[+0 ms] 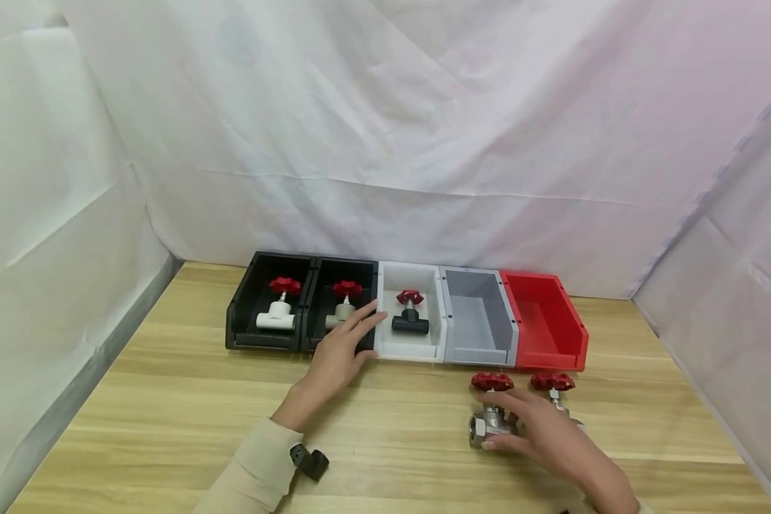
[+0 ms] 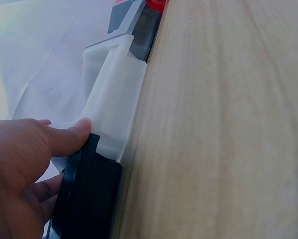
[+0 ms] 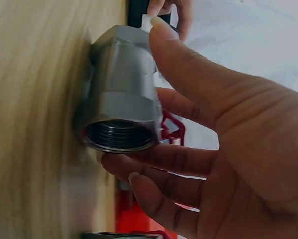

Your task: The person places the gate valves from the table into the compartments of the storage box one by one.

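Observation:
My right hand (image 1: 549, 435) curls its fingers and thumb around a metal gate valve (image 1: 482, 427) with a red handwheel, at the table in front of the grey and red bins. In the right wrist view the valve's hexagonal body (image 3: 121, 84) shows its threaded opening, thumb on one side and fingertips on the other. A second metal valve with a red handwheel (image 1: 552, 382) stands just right, partly behind this hand. My left hand (image 1: 335, 357) rests with extended fingers over the front of the second black bin, its thumb (image 2: 71, 137) at the border with the white bin (image 2: 121, 99).
Five bins stand in a row. A white valve (image 1: 276, 316) sits in the left black bin (image 1: 263, 344), a beige one (image 1: 343, 312) in the second, a dark grey one (image 1: 410, 321) in the white bin. Grey (image 1: 478, 321) and red (image 1: 542, 325) bins follow. White sheets hang behind.

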The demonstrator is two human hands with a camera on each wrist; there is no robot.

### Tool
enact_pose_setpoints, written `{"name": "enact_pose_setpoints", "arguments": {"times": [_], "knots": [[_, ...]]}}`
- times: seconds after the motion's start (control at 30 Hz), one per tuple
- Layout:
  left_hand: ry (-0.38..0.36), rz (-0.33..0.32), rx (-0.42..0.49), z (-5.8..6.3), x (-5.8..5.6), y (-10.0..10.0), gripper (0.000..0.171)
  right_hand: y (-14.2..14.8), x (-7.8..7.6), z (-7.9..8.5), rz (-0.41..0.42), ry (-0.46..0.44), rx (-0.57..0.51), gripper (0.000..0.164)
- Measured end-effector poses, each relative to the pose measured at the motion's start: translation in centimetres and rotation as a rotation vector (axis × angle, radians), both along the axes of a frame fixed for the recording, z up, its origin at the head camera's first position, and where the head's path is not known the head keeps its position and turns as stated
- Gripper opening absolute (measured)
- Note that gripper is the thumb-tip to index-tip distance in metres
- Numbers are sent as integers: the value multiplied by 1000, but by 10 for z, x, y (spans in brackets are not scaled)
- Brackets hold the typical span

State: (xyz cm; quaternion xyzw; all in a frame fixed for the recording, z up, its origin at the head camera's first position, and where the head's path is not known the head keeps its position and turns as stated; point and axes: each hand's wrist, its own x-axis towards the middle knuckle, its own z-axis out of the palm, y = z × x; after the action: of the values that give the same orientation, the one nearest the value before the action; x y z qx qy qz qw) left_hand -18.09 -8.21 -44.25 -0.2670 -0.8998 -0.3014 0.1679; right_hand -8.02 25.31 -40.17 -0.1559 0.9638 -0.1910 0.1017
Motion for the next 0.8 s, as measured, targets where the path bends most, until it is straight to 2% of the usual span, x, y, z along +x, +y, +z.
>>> {"name": "enact_pose_setpoints", "arguments": {"times": [0.4,0.8], "knots": [[10,-5,15,-2,1,-1,73,9,-8,-14,119,-28,-100,62],[5,-6,3,1,0,0,73,4,-9,-15,98,-7,-79,61]]}}
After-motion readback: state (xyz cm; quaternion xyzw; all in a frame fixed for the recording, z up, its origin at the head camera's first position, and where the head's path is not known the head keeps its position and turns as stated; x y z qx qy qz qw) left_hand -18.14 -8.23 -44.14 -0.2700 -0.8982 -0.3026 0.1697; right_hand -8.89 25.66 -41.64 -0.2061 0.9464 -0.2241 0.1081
